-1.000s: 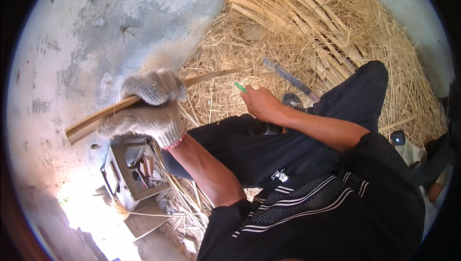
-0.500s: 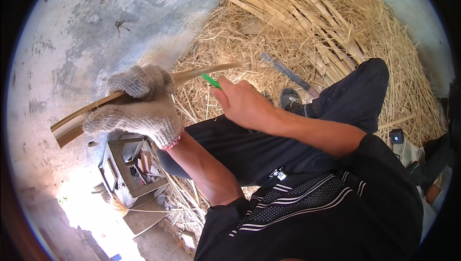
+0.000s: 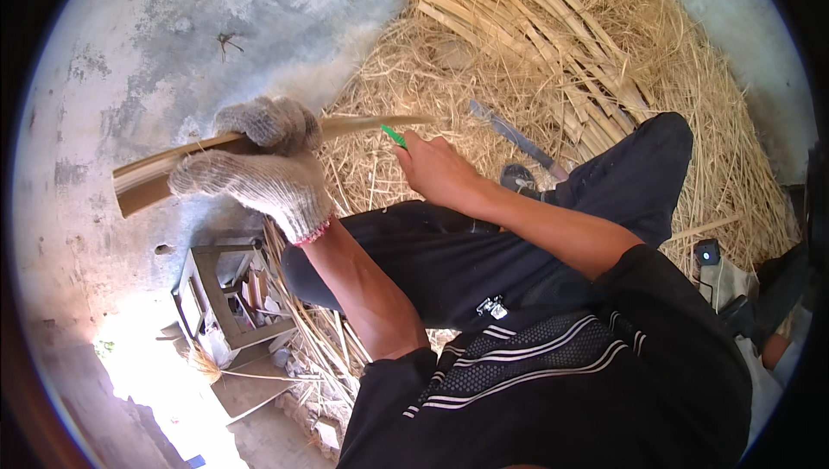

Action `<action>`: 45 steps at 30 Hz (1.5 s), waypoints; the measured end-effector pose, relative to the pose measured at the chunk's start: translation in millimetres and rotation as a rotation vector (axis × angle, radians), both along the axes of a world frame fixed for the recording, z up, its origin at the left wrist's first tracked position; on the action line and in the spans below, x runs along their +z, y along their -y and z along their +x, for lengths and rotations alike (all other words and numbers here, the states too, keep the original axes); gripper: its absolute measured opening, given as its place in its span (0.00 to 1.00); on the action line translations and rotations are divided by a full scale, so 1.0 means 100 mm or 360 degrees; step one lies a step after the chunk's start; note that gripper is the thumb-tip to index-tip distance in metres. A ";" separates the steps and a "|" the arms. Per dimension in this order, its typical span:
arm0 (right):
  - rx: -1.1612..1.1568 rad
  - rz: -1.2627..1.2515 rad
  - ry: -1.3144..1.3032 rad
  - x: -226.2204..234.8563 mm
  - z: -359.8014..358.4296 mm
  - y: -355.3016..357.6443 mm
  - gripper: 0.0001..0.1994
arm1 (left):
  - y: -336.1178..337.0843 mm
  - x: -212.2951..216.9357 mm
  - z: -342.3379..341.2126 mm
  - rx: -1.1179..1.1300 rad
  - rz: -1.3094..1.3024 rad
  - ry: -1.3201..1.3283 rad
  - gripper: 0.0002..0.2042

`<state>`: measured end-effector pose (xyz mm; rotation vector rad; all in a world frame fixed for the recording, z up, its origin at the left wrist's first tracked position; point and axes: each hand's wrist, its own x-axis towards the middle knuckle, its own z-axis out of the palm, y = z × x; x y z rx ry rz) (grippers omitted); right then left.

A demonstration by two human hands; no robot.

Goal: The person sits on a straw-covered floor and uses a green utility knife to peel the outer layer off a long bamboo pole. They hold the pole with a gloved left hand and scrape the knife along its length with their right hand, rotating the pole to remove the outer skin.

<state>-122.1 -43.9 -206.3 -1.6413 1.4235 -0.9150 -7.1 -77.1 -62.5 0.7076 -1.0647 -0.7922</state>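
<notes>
Two hands are on the work here. Your left hand (image 3: pixel 259 167), in a knitted white glove, is closed fully around a long bamboo strip (image 3: pixel 345 128), which runs from near the grey concrete floor (image 3: pixel 129 54) on the left toward the straw on the right. Your right hand (image 3: pixel 436 167) is bare and closed on a small tool with a green handle (image 3: pixel 394 136); its tip is at the strip or just beside it, I cannot tell if it touches. The blade is hidden, so how much of the strip is already shaved cannot be read. I judge the work is somewhere in the middle: a pile of bamboo strips (image 3: pixel 535 46) and shavings lies behind, and a large knife (image 3: pixel 514 136) rests on the straw near your knee.
</notes>
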 end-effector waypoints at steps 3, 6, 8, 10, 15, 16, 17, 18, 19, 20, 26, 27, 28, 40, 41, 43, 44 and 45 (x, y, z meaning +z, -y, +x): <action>0.0113 -0.0061 -0.0017 0.17 -0.01 -0.02 0.14 | -0.06 0.00 -0.01 0.0123 0.0096 -0.0079 0.39; 0.0139 0.0018 0.0097 0.33 -0.01 -0.07 0.15 | -0.06 -0.01 -0.05 0.0253 0.0200 -0.0359 0.40; 0.0161 -0.0079 -0.0172 -0.11 -0.07 0.07 0.15 | -0.04 0.04 -0.09 0.0045 0.0079 -0.0109 0.40; 0.0135 0.0157 -0.0173 -0.20 -0.14 0.06 0.15 | -0.03 0.04 -0.07 -0.0009 0.0004 0.0038 0.40; 0.0174 0.0091 0.0074 0.35 -0.06 -0.02 0.15 | -0.06 0.04 -0.07 0.0128 0.0080 -0.0133 0.41; 0.0162 0.0040 0.0030 0.34 -0.01 -0.05 0.14 | -0.04 0.02 -0.07 0.0121 0.0061 -0.0122 0.41; 0.0220 -0.0126 -0.0170 0.06 -0.01 0.03 0.14 | -0.03 0.02 -0.07 0.0103 0.0044 -0.0105 0.41; 0.0270 -0.0288 -0.0370 -0.45 -0.04 0.18 0.14 | 0.00 0.03 -0.11 0.0077 0.0031 -0.0086 0.41; 0.0255 -0.0250 -0.0412 -0.62 -0.07 0.19 0.14 | -0.03 0.02 -0.08 0.0077 0.0040 -0.0075 0.41; 0.0232 -0.0216 -0.0455 -0.68 -0.11 0.19 0.15 | -0.03 0.04 -0.07 0.0063 0.0030 -0.0070 0.41; 0.0090 0.0134 0.0173 0.01 -0.15 0.00 0.17 | -0.03 0.03 -0.08 0.0172 0.0064 -0.0069 0.41; 0.0128 0.0079 0.0256 0.18 -0.11 -0.06 0.17 | -0.02 0.04 -0.08 0.0241 0.0104 -0.0130 0.41; 0.0145 -0.0012 0.0323 0.34 -0.07 -0.12 0.16 | -0.02 0.05 -0.08 0.0281 0.0092 -0.0104 0.42; 0.0130 -0.0203 0.0257 0.61 0.04 -0.23 0.13 | -0.01 0.02 -0.10 0.0475 0.0035 -0.0013 0.41; 0.0116 -0.0232 0.0233 0.64 0.04 -0.25 0.13 | 0.00 0.02 -0.11 0.0497 0.0036 -0.0048 0.41; 0.0081 -0.0198 0.0190 0.54 0.03 -0.22 0.13 | 0.00 0.02 -0.13 0.0490 0.0040 -0.0097 0.41; 0.0062 -0.0135 0.0170 0.38 0.00 -0.15 0.14 | 0.00 0.02 -0.15 0.0459 0.0043 -0.0114 0.41; 0.0042 -0.0071 0.0151 0.23 -0.02 -0.11 0.14 | -0.01 0.02 -0.16 0.0378 0.0047 -0.0106 0.41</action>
